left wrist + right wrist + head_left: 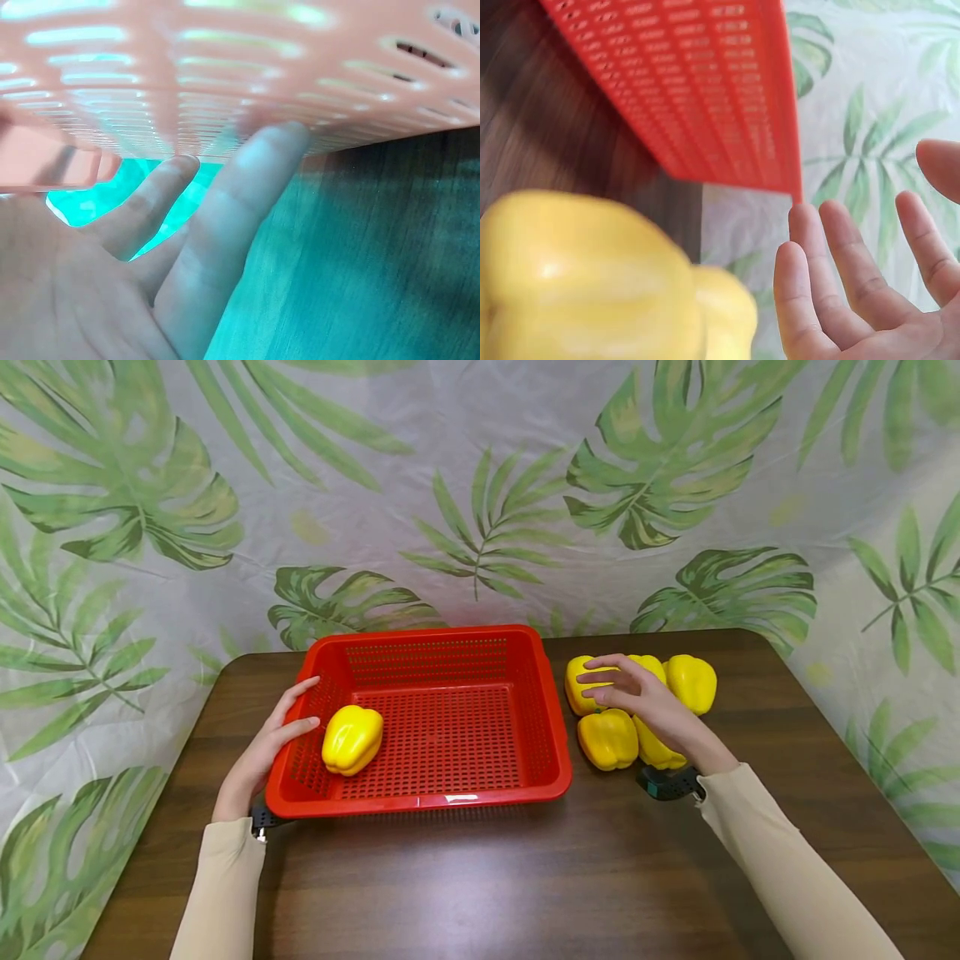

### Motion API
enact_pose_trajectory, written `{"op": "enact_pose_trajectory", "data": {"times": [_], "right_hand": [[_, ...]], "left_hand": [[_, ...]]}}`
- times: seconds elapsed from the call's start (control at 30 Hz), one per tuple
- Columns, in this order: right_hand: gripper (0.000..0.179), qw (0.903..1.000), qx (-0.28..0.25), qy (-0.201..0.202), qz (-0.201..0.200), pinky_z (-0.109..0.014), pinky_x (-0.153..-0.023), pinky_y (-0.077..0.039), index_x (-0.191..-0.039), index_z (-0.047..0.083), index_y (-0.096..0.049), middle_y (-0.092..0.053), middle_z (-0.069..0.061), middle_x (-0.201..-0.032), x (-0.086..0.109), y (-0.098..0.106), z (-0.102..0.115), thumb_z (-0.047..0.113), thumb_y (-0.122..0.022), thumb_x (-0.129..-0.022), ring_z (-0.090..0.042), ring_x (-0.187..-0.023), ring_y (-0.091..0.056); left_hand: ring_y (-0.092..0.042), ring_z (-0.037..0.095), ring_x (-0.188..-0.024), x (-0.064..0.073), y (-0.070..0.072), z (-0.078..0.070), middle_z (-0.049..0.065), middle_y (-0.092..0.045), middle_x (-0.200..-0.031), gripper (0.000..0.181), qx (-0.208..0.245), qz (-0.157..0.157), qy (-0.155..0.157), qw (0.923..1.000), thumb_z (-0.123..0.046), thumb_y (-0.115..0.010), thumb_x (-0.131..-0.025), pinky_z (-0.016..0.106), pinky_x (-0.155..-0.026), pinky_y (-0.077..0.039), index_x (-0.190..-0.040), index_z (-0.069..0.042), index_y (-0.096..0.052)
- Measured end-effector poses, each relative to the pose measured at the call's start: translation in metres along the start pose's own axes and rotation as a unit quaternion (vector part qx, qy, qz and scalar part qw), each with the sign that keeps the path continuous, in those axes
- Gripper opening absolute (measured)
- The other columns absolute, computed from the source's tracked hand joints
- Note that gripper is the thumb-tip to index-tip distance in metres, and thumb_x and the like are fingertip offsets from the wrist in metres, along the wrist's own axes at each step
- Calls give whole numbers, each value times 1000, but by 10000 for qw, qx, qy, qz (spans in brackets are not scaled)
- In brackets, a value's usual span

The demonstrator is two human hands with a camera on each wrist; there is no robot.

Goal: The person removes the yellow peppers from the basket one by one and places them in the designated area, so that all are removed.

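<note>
A red perforated plastic basket (420, 804) sits on the table, with one yellow bell pepper (352, 740) inside near its left wall. My left hand (264, 752) holds the basket's left rim, thumb and a finger over the edge. In the left wrist view, other fingers (225, 232) lie against the slotted outer wall. To the basket's right is a cluster of yellow bell peppers (608, 740), partly hidden by my right hand (660, 706). That hand hovers above them, its fingers apart and nothing in them; the right wrist view shows a yellow pepper (585, 277) beside it.
The brown wooden table (465, 885) has its back edge just behind the basket. Behind it hangs a pale cloth (510, 427) printed with green leaves. A dark strap (667, 783) is on the right wrist, beside the peppers.
</note>
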State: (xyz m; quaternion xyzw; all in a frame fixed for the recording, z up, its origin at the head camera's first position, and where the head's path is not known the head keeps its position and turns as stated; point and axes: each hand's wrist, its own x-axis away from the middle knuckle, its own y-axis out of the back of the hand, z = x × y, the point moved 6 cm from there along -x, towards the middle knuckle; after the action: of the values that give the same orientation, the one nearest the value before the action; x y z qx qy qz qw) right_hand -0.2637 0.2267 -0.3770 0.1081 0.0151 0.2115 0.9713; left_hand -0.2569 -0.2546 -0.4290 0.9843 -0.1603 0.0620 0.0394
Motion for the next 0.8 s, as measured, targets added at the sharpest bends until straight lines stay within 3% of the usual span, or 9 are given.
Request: {"op": "enact_pose_trajectory", "data": {"times": [0.17,0.47,0.8], "right_hand": [[44,9998,-118,62,171,-57,-97,-41,-135,4,-42,-47,-24,-135,-12,-14,9,16,-57,-96,-33,-117,-53],[44,9984,-207,233,463,-41,-95,-46,-136,0,-40,-50,-23,-132,-33,-40,26,12,-56,-96,-34,-115,-54],[40,9954,-434,379,760,-49,-100,-41,-133,2,-44,-52,-21,-130,-53,-70,42,5,-55,-95,-30,-113,-56]], "left_hand": [[-47,19,-116,0,0,1,16,-14,-151,60,25,-4,8,10000,-21,-47,-100,36,-86,-51,-152,-31,-17],[-48,19,-116,0,0,1,16,-14,-151,61,58,-5,4,10000,-21,-47,-100,38,-85,-52,-152,-31,-17],[-47,20,-115,0,-1,0,18,-14,-151,61,71,1,-58,10000,-19,-46,-100,37,-85,-52,-152,-27,-15]]}}
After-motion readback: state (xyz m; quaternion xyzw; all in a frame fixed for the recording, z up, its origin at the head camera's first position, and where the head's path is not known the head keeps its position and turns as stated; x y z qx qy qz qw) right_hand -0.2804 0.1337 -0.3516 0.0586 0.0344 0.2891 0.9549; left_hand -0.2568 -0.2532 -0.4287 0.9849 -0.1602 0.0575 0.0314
